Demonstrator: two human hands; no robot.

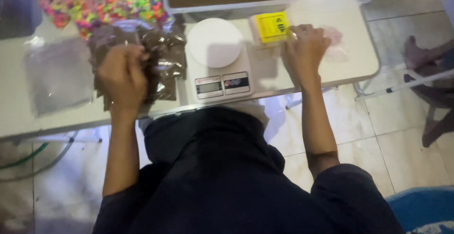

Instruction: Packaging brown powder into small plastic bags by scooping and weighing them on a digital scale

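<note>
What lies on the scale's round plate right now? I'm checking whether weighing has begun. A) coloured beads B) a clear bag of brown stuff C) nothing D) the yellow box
C: the white plate of the scale is bare; the left hand is at the brown bags, the right hand by the yellow box.

home packing table — scale point(218, 61), bagged goods point(161, 54)

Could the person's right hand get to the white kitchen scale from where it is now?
Probably yes. The right hand rests by the yellow packet, just beside the white kitchen scale. The table between hand and scale looks bare, and the scale's round plate carries nothing.
</note>
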